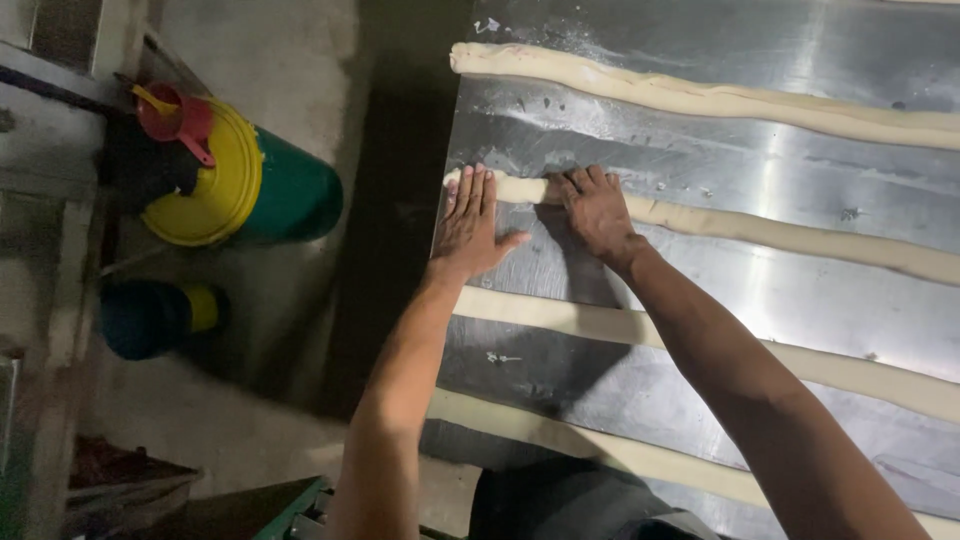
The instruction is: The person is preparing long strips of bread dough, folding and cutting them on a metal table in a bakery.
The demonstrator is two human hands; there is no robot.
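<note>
Pale dough rope across frame centre on steel table. Left hand flat, fingers straight and together, pressing its end; right hand flat, fingers slightly spread, on it alongside. Upper left: green bucket, yellow lid, red funnel on top; contents hidden.

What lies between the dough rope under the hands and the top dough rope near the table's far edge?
Only bare steel table with flour specks separates the rope under the hands from the top rope, in the head view.
</note>
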